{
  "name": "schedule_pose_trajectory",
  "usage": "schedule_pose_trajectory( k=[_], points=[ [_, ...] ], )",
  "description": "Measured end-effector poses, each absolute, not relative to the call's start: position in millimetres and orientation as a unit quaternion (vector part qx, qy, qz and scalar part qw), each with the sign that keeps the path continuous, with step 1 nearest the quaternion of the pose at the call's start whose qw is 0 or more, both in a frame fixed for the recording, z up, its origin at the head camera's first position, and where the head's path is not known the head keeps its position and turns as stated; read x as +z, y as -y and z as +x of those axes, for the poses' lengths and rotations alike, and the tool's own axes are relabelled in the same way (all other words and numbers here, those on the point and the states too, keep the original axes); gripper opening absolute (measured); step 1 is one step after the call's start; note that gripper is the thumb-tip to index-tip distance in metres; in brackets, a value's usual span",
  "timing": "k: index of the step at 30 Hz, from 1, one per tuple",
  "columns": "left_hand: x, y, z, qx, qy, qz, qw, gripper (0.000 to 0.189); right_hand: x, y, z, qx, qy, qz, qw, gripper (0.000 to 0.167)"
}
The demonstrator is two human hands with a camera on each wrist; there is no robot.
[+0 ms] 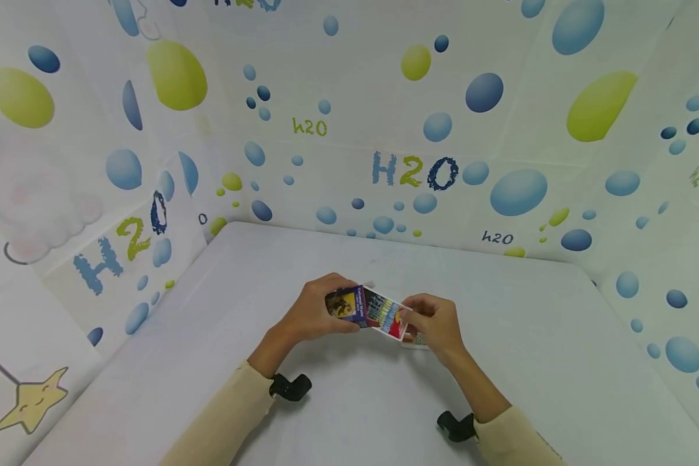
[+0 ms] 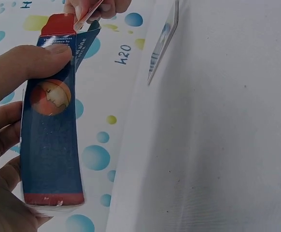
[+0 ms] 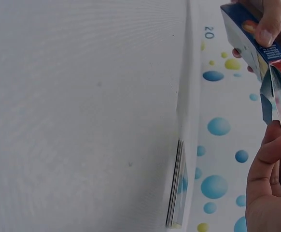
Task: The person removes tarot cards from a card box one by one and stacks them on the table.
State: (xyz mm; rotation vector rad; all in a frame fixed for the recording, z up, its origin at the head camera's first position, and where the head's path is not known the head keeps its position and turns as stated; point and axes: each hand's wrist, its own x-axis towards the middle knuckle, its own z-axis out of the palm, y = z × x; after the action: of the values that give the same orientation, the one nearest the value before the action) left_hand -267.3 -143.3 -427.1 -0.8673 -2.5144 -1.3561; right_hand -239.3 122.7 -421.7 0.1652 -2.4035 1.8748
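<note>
My left hand grips a dark blue tarot card box with red ends, thumb on one narrow side and fingers on the other. A round face picture marks that narrow side of the box in the left wrist view. The box's flap stands open at the end facing my right hand. There, thumb and fingers of the right hand pinch a white-edged, brightly coloured card that reaches into the box's mouth. Below the right hand, a small stack of cards lies on the table, partly hidden by the fingers.
The white table spreads out around both hands. Behind it and at both sides hang sheets printed with blue and green drops and H2O lettering. A yellow star picture shows at the lower left.
</note>
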Motion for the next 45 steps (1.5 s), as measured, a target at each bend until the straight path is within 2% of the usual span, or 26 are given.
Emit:
schedule_pose_trajectory(
  k=[11, 20, 27, 35, 45],
  points=[
    [-425.8, 144.1, -267.7, -0.464, 0.833, -0.289, 0.087, 0.065, -423.9, -118.0, -238.7, 0.614, 0.786, 0.066, 0.040, 0.014],
    [-426.1, 141.5, -267.8, -0.456, 0.836, -0.295, 0.080, 0.066, -420.3, -116.1, -238.1, 0.595, 0.797, 0.103, 0.013, 0.041],
    [-428.5, 138.8, -266.8, -0.457, 0.832, -0.306, 0.065, 0.066, -422.6, -115.8, -237.9, 0.571, 0.809, 0.136, 0.004, 0.037],
    [-430.0, 138.4, -268.2, -0.454, 0.833, -0.311, 0.066, 0.066, -417.1, -111.4, -237.8, 0.554, 0.822, 0.134, 0.001, 0.035],
    [-431.2, 138.9, -269.4, -0.447, 0.833, -0.318, 0.074, 0.066, -418.9, -107.9, -238.9, 0.548, 0.826, 0.130, 0.017, 0.021]
  ],
)
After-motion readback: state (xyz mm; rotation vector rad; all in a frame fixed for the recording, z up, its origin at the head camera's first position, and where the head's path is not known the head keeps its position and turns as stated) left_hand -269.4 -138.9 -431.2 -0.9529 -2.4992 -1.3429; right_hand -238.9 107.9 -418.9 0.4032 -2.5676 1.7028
